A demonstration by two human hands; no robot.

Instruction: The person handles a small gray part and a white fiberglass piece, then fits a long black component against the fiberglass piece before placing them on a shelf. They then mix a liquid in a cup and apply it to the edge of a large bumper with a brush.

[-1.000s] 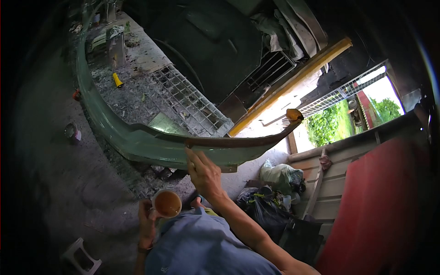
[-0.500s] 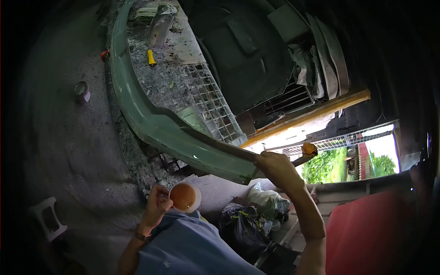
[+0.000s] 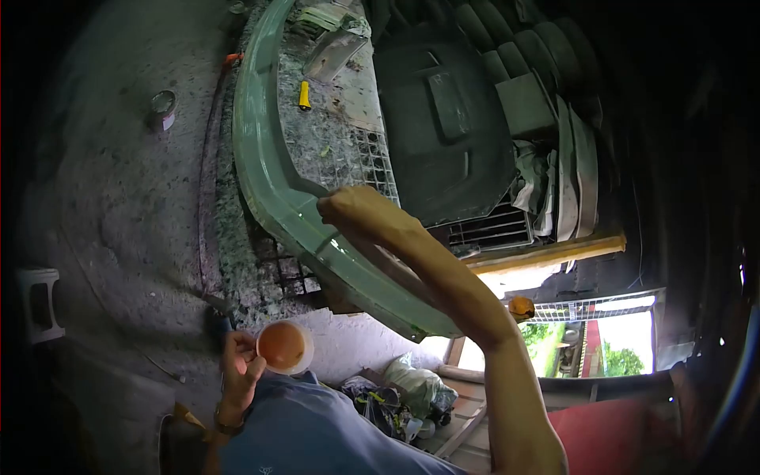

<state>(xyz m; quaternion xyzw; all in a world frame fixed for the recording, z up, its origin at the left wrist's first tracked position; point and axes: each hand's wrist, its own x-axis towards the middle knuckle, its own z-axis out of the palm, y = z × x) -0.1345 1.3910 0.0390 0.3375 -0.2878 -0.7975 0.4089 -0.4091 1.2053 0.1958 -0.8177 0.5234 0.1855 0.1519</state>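
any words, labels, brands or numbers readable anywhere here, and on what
None can be read. The cup in the left hand shows no print, nor does the green bumper under the right hand. A small pale mark on the blue shirt is too small to read.

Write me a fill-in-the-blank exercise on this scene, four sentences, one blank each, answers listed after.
1. The left hand holds a small cup of ____ liquid.
2. The right hand rests on the long curved ____ panel.
3. The small tool lying on the mesh is ____.
4. On the left wrist sits a ____.

Answers: orange; green; yellow; bracelet
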